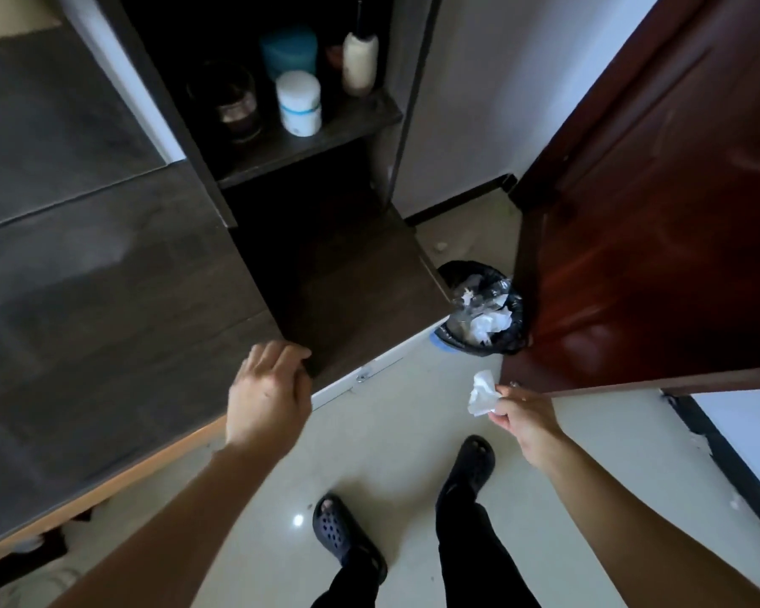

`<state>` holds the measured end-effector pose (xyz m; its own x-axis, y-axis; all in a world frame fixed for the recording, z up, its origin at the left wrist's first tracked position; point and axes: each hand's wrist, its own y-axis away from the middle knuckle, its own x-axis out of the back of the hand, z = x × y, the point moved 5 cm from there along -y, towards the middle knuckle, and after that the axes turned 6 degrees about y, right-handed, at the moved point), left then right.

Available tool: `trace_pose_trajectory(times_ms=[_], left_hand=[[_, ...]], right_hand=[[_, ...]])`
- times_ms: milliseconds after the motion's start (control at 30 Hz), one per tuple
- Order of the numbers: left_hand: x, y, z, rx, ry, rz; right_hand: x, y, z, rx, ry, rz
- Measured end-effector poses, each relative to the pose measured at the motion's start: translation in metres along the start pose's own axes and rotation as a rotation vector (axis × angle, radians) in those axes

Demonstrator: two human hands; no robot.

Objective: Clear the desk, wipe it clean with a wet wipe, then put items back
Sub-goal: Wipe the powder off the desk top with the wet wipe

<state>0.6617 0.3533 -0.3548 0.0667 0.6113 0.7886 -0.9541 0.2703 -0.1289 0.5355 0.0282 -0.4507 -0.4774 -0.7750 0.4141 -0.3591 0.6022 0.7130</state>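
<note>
Your left hand, mid-frame, curls loosely over the dark desk corner, gripping nothing, likely for balance. Your right hand, lower right, pinches the crumpled wet wipe in its fingertips, aimed toward the lined bin above it, probably for discarding.

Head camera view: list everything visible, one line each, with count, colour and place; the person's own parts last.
desk: one, dark grey-brown, left.
shelf: one, dark, above the desk's far end.
tub: one, white, on shelf.
jar: one, teal, behind tub.
bottle: one, cream, shelf's right.
glass jar: one, dark, shelf's left.
bin: one, black liner, holding white waste, by door.
door: one, reddish-brown, right.
wipe: one, white, crumpled, in right hand.
slippers: two, black, on feet.
left hand: at desk corner.
right hand: pinching wipe.
</note>
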Motion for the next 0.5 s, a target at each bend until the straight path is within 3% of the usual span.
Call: trace_pose_trajectory(times_ms=[100,233,500], left_hand=[[-0.050,-0.022,0.044,0.028,0.098,-0.105],[-0.113,-0.048,0.073,0.057,0.098,-0.204],[-0.229,-0.135,0.083,0.080,-0.053,-0.065]], right_hand=[[0.027,-0.029,-0.008,0.048,0.126,0.094],[0.046,-0.084,-0.015,0.051,0.038,0.064],[0.052,-0.270,-0.018,0.032,0.444,0.074]])
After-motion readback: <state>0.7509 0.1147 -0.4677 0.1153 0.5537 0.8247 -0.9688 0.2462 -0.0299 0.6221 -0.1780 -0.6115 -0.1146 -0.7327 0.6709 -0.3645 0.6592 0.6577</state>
